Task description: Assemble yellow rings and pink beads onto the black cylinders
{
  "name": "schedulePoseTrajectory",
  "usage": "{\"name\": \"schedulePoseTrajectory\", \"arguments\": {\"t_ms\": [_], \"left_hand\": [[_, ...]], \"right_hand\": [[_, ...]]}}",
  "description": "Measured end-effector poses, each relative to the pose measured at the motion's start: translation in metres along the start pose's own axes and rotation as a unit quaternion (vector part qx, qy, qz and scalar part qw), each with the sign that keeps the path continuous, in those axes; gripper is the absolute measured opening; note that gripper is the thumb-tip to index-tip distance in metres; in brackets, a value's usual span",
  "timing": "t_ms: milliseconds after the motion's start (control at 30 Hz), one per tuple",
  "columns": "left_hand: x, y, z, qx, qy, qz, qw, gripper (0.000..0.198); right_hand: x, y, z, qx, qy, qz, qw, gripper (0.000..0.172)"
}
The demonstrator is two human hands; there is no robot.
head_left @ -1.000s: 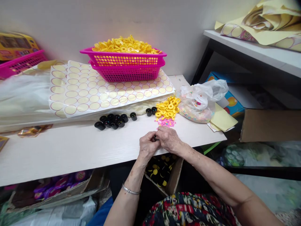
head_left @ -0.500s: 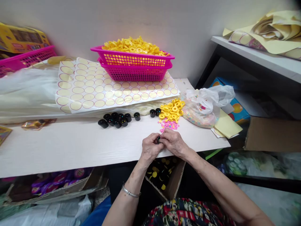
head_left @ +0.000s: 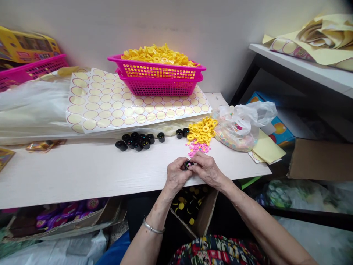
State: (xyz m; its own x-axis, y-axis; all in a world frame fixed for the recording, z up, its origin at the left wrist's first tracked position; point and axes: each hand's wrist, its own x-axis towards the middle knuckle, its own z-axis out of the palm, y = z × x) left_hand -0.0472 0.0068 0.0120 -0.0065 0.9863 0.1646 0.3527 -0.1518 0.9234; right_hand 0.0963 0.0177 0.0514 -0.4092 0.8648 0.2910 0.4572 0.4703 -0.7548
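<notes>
My left hand (head_left: 177,173) is closed around a small round black cup (head_left: 188,164) over the table's front edge. Inside the cup's mouth a pink bead and a green speck show. My right hand (head_left: 206,167) pinches the cup's right side, thumb and fingertips at its rim. Just beyond my hands lies a patch of tiny pink beads (head_left: 199,148), touching a heap of yellow ring-shaped pieces (head_left: 202,129). Two black cups (head_left: 182,133) stand left of the yellow heap. Farther left sits a cluster of several more black cups (head_left: 135,141), some with coloured bits inside.
Stacked pink baskets (head_left: 162,86) full of yellow pieces stand on sticker sheets (head_left: 110,106) at the back. To the right lies a plastic bag of beads (head_left: 238,127). Below the table edge an open carton (head_left: 204,213) holds black and yellow pieces. A shelf (head_left: 303,68) juts in from the right.
The black cup's mouth has come into clearer view, showing the pink bead inside. My right fingers have shifted slightly at its rim. Everything else stays put apart from a slight camera shift.
</notes>
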Motion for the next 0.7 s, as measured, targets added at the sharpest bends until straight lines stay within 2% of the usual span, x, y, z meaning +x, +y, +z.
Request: {"name": "schedulePoseTrajectory", "arguments": {"t_ms": [267,367,467,533,600,700], "left_hand": [[0.000,-0.002,0.000,-0.011,0.004,0.000,1.000,0.020],[0.000,0.001,-0.001,-0.019,0.010,-0.013,1.000,0.023],[0.000,0.002,-0.002,-0.023,0.023,-0.026,0.999,0.024],[0.000,0.002,-0.003,-0.021,0.025,-0.027,0.999,0.024],[0.001,0.001,-0.003,-0.017,0.026,-0.026,0.999,0.023],[0.001,0.000,-0.003,-0.013,0.027,-0.025,0.999,0.024]], "right_hand": [[-0.004,-0.003,0.001,0.041,0.050,0.014,0.998,0.012],[0.002,0.009,-0.006,0.018,0.142,0.042,0.989,0.011],[0.014,0.030,-0.017,-0.081,0.223,0.113,0.965,0.012],[0.026,0.042,-0.024,-0.165,0.219,0.158,0.949,0.014],[0.038,0.049,-0.026,-0.244,0.187,0.189,0.933,0.019],[0.053,0.050,-0.025,-0.335,0.120,0.200,0.913,0.023]]}}
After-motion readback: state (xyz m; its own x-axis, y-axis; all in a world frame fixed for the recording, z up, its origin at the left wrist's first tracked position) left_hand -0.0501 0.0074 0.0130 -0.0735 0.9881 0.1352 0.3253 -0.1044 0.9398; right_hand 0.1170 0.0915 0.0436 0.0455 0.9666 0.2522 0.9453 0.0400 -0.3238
